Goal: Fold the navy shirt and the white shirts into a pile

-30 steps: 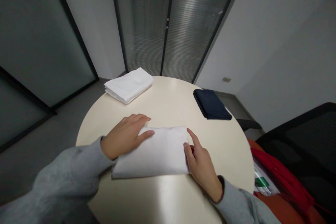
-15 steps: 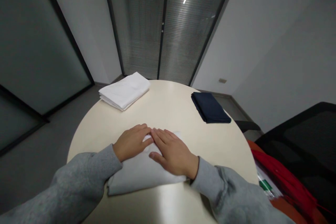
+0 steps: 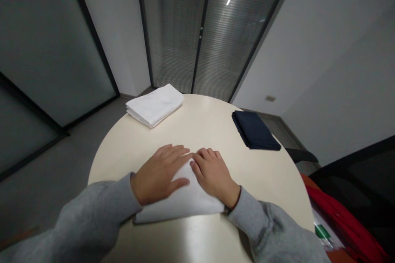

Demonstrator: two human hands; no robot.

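A light grey folded cloth (image 3: 185, 204) lies on the round table in front of me, partly covered by both hands. My left hand (image 3: 160, 174) is over its left part, fingers stretched out and thumb apart, gripping nothing. At the cloth's far edge, my right hand (image 3: 214, 176) has its fingers curled and its thumb drawn in against the fabric. The fingertips of the two hands almost meet. How much fabric the right fingers pinch is partly hidden.
A folded white cloth (image 3: 156, 104) rests at the table's far left. Toward the right edge of the cream table (image 3: 203, 121) lies a folded dark navy cloth (image 3: 255, 130). A black chair (image 3: 364, 185) with a red item (image 3: 345, 218) on it stands at the right.
My left hand has spread and lifted slightly from the cloth. My right hand's fingers have gone from flat to curled at the far edge. The view has shifted a little left.
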